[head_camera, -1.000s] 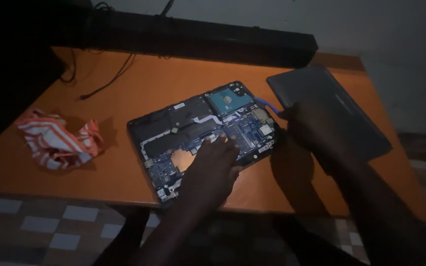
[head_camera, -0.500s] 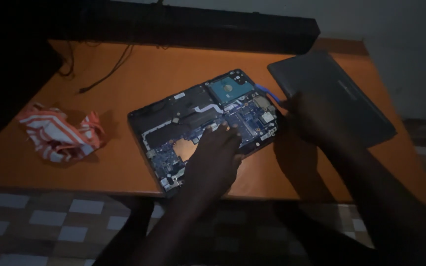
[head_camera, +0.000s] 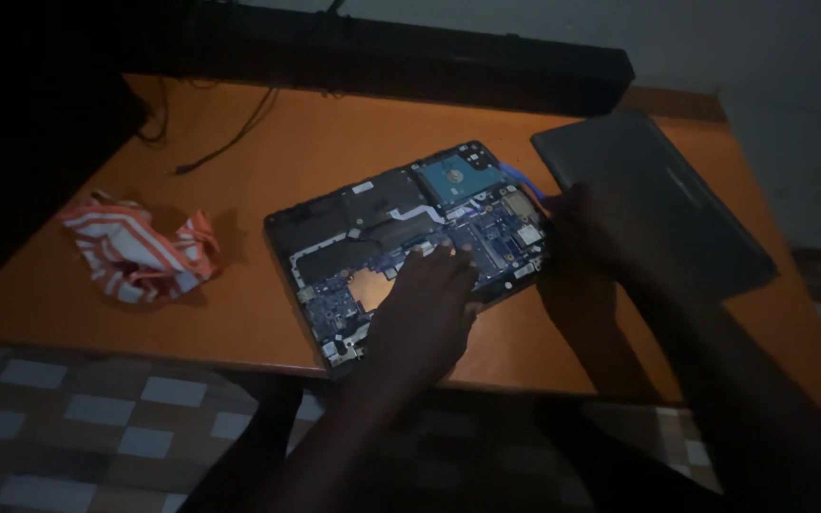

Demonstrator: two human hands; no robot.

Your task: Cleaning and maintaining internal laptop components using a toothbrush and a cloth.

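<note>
Centre frame, left hand (head_camera: 425, 309) flat on opened laptop (head_camera: 401, 237); right hand (head_camera: 586, 228) pinches its edge. Boards fragile — hold chassis rim.

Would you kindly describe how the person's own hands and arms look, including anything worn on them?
Both are bare: the left hand and right hand show no gloves, and no rings or watch can be made out. The forearms show no sleeves. The dim light hides finer detail, so small markings cannot be told.

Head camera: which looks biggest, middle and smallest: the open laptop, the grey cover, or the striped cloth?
1. Open laptop and grey cover: look about alike; a hand hides part of each, so unsure.
2. Striped cloth, smallest.
</note>
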